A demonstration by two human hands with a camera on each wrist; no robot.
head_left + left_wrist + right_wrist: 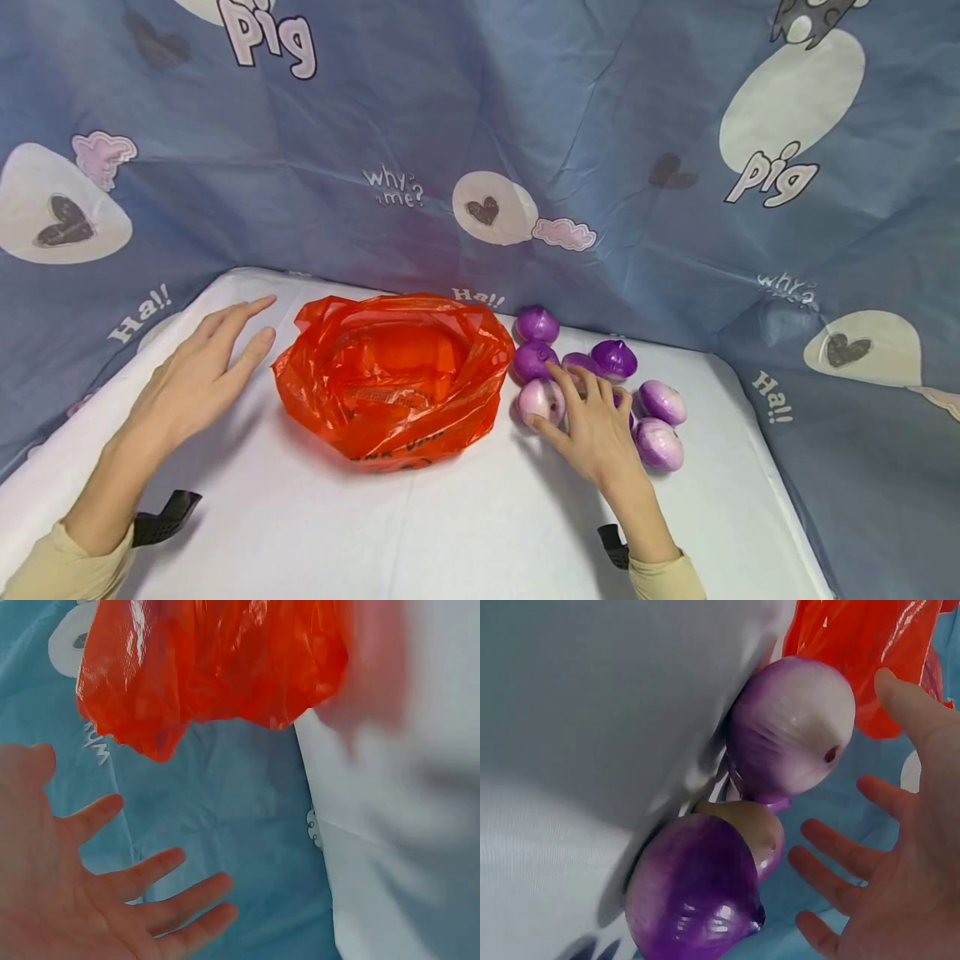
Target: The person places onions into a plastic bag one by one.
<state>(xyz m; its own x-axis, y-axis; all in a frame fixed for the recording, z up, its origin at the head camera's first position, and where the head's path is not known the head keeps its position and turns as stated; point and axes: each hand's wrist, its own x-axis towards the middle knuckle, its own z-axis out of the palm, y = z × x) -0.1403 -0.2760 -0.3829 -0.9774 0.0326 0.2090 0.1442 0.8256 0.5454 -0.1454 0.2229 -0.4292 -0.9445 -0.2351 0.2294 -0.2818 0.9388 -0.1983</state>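
A red plastic bag [390, 450] stands on the white table with its mouth spread wide. To its left my left hand [193, 379] hovers with fingers extended, apart from the bag and holding nothing. Several purple and white onions sit right of the bag. My right hand [596, 425] is over them, fingers spread, nearest a pale onion [538, 402]. In the right wrist view that pale onion [795, 724] and a dark purple onion [697, 889] lie beside the hand, with a gap between palm and onions. Some onions are partly hidden under the right hand.
Two pale onions [660, 444] lie at the right of the group, and a dark purple one [615, 358] behind. A blue printed cloth [375, 125] rises behind the white table [450, 533]. Black straps [168, 518] hang at both wrists.
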